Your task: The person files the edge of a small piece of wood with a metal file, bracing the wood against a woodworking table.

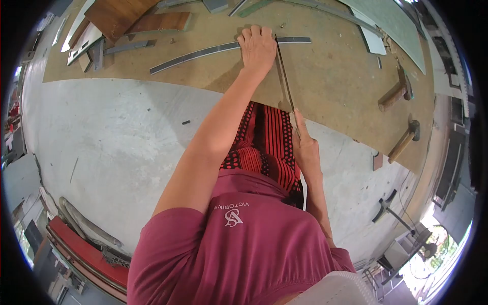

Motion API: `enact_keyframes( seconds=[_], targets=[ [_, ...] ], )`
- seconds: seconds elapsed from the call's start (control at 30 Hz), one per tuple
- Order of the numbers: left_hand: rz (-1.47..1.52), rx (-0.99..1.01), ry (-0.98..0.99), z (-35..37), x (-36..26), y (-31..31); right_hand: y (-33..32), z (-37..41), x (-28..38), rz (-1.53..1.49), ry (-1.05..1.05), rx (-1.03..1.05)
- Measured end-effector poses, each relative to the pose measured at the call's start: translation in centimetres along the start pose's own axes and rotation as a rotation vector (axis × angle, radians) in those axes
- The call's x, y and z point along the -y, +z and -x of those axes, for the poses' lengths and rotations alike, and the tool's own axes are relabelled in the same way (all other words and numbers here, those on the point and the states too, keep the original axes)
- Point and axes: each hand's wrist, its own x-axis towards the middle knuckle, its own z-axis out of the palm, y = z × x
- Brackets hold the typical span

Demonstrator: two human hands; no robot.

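Observation:
A long, narrow dark metal strip (198, 54) with a lighter edge lies across the brown board. My left hand (257, 51) grips it near its right part, fingers curled over the far edge. Just right of those fingers, a thin, dark saw (285, 76), seen nearly edge-on, crosses the strip at its far end. It runs back toward my body, where my right hand (306, 150) is closed around its handle, index finger stretched forward along it. The handle itself is mostly hidden by the hand.
The brown board (335, 91) has its near edge just before my body. Two hammers, one with a wooden handle (391, 96) and another hammer (405, 141), lie at the right. Wooden pieces (119, 18) and metal offcuts (127, 47) sit at the back left. Below is a grey floor (112, 132).

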Motion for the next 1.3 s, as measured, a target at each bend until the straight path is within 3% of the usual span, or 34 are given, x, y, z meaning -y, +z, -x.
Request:
enact_keyframes(
  seconds=[0.1, 0.17, 0.3, 0.4, 0.47, 0.6, 0.8, 1.07, 1.2, 1.27, 1.3],
  targets=[
    [0.022, -0.025, 0.020, -0.3, -0.4, -0.3, -0.2, -1.8, 0.6, 0.083, 0.003, 0.038],
    [0.029, -0.067, 0.026, -0.3, -0.5, -0.5, 0.5, -5.3, 0.7, 0.172, -0.182, -0.091],
    [0.024, -0.038, 0.008, -0.3, -0.4, -0.7, 1.0, -8.5, 0.9, 0.171, -0.319, -0.169],
    [0.032, -0.019, -0.010, -0.4, -0.3, -0.3, 0.9, -5.2, 0.3, 0.201, -0.235, -0.149],
    [0.021, 0.016, -0.017, -0.1, 0.0, -0.1, 0.1, -2.0, 0.2, 0.088, -0.020, 0.018],
    [0.017, 0.004, 0.002, -0.1, -0.2, -0.3, -0.4, -0.5, 0.7, 0.014, 0.040, 0.066],
    [0.005, -0.004, -0.012, -0.1, -0.2, -0.2, 0.0, -7.0, 2.2, 0.138, -0.189, -0.039],
    [0.015, 0.018, 0.002, 0.0, -0.1, -0.1, 0.5, -0.4, -0.4, 0.020, -0.121, -0.039],
    [0.030, -0.027, 0.012, -0.1, -0.1, 0.1, 0.0, -2.9, 1.4, 0.167, 0.023, 0.061],
    [0.030, -0.032, 0.006, -0.1, 0.0, 0.0, 0.8, -5.8, 1.1, 0.161, -0.242, -0.121],
    [0.028, -0.034, 0.008, -0.1, 0.0, 0.0, 1.0, -6.3, 0.9, 0.161, -0.250, -0.120]
  ],
)
